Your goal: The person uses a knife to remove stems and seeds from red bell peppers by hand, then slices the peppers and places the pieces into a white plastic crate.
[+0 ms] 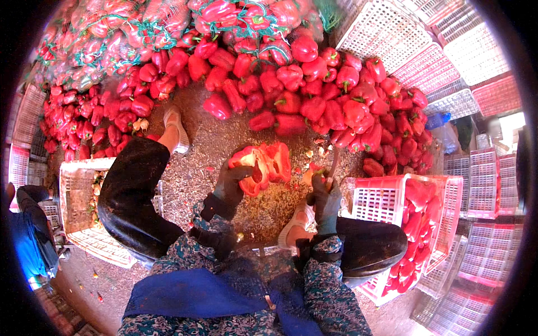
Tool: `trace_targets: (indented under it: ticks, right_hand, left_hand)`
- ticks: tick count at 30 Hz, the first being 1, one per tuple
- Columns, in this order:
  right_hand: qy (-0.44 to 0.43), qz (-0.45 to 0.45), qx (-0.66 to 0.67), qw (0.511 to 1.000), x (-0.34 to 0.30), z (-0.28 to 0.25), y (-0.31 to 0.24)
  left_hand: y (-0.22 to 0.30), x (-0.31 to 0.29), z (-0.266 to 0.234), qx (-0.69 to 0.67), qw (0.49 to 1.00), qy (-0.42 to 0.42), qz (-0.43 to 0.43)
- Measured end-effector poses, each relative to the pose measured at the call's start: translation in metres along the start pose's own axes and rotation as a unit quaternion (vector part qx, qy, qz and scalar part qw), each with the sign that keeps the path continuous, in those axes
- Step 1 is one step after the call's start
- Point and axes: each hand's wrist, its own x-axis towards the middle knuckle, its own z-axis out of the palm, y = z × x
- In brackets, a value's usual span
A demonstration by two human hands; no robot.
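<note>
A red bell pepper (278, 162), cut open into two spread halves with the pale inside showing, rests in my left hand (227, 187). That hand wears a dark glove, and its fingers wrap the pepper's left side. To the right, my gloved right hand (327, 199) is closed on a knife (335, 163) with its blade pointing up. An orange-green scrap, seemingly a pepper core (310, 174), sits at the right fingertips, apart from the pepper. Whether the fingers pinch it or the knife bears it, I cannot tell.
Whole red peppers (291, 78) lie heaped ahead, with filled net bags (162, 25) behind. A crate of red pepper pieces (414, 235) stands by my right knee, another crate (75, 185) by my left. Stacked crates (487, 252) line the right side. Another person (36, 235) is at far left.
</note>
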Motion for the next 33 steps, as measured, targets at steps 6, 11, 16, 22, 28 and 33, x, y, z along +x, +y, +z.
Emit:
trace_targets:
  ticks: [6,11,16,22,28,33]
  right_hand:
    - [-0.120,0.034,0.081,0.989,-0.024,0.027,-0.006]
    - [-0.162,0.034,0.057,0.985,-0.032,0.039,-0.009]
    - [-0.060,0.115,0.109,0.985,-0.047,0.048,0.007]
    - [-0.169,0.166,0.331,0.913,-0.041,0.050,0.051]
    - [-0.201,0.100,0.227,0.948,-0.044,0.048,0.018]
    - [-0.184,0.116,0.292,0.931,-0.048,0.054,0.021]
  left_hand:
    - [-0.005,-0.005,-0.028,0.053,0.999,-0.004,0.009]
    - [0.004,-0.005,-0.004,0.183,0.977,0.032,0.103]
    - [-0.010,-0.002,-0.002,0.069,0.996,-0.003,0.048]
    - [-0.034,-0.012,-0.007,0.028,0.997,-0.068,-0.033]
    - [-0.031,-0.007,0.003,0.342,0.912,0.014,0.225]
    - [-0.014,-0.007,0.006,0.466,0.853,0.038,0.231]
